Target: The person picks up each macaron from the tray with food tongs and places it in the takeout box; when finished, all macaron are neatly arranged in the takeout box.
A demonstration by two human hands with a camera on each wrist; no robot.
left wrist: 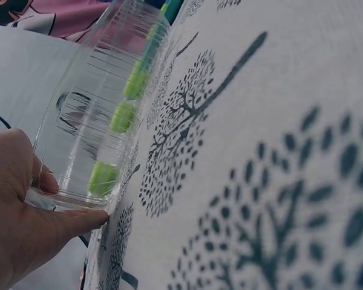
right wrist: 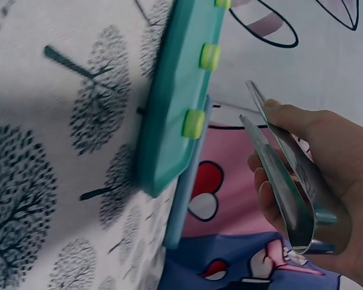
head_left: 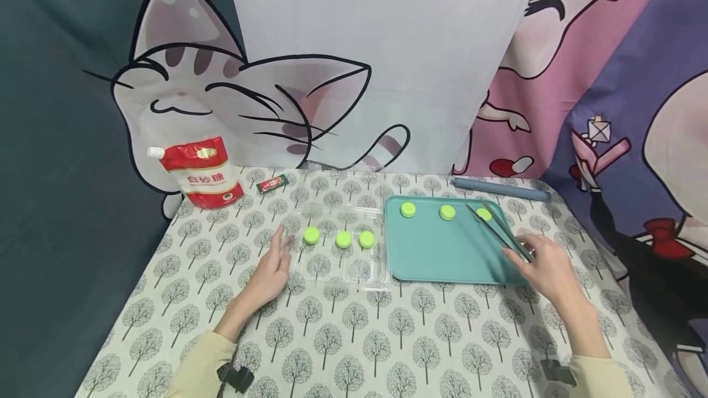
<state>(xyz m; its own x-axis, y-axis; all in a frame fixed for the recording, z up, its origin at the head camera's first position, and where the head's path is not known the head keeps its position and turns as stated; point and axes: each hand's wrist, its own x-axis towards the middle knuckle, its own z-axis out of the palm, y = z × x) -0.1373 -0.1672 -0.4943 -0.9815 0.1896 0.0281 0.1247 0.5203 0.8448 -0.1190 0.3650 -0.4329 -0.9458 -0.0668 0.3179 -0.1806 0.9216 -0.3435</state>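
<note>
My left hand (head_left: 271, 269) is at the left side of a clear plastic box (head_left: 318, 269), its thumb and fingers (left wrist: 75, 223) touching the near corner and relaxed. Inside the box lie three light green macarons (head_left: 343, 239). With my right hand (head_left: 547, 266) I hold metal tongs (right wrist: 290, 175), their arms spread and nothing between the tips. They hang above the right end of a teal tray (head_left: 437, 250), overlapping the rightmost macaron (head_left: 483, 214) in the head view. Two more macarons (head_left: 447, 212) sit along the tray's far side.
The box's clear lid (head_left: 343, 186) lies opened back behind it. A red and white sugar pouch (head_left: 204, 174) stands at the back left, beside a small green and red packet (head_left: 272, 184). Behind the tray lies a blue-grey rod (head_left: 500, 189). Printed curtains hang behind the tree-patterned tablecloth (head_left: 354, 324).
</note>
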